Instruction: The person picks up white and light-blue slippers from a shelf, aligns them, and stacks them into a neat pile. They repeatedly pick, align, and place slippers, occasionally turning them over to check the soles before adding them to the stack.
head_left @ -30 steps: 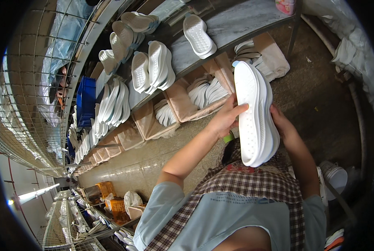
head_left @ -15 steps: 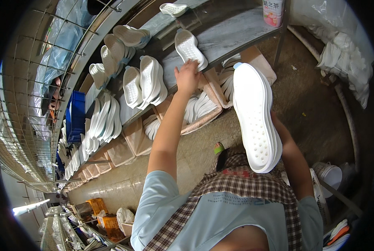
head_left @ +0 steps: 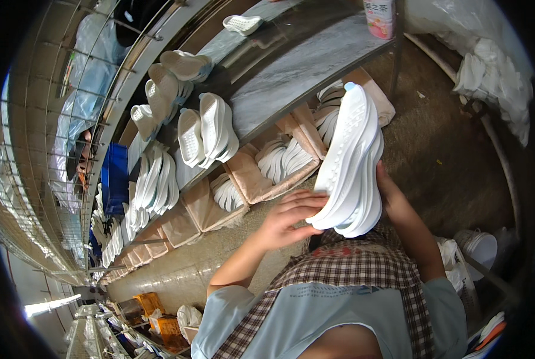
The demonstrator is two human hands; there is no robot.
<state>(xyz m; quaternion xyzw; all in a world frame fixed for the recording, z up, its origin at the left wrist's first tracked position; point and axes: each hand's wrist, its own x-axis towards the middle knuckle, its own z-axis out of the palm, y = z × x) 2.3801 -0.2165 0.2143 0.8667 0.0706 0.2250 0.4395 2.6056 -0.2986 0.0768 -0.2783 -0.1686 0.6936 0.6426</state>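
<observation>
A stack of white shoe soles (head_left: 346,164) is tilted up in front of my body, with a small pale blue tab at its top end. My left hand (head_left: 290,220) closes on the lower left side of the stack, fingers and thumb against the sole edges. My right hand (head_left: 390,188) grips the stack from the right; most of its fingers are hidden behind the soles. Beyond my left arm, more stacked white soles (head_left: 214,127) stand on the grey marbled bench (head_left: 285,78).
Lined bins (head_left: 252,188) of white soles sit below the bench. Further left are a blue crate (head_left: 114,176) and a wire mesh rack (head_left: 34,131). A can (head_left: 379,19) stands at the bench's far right end. A white bucket (head_left: 479,250) and a hose (head_left: 499,158) lie to the right.
The single sole under my left hand is gone from the bench. My left hand has come back to the stack, which now looks thicker and is turned more on its side.
</observation>
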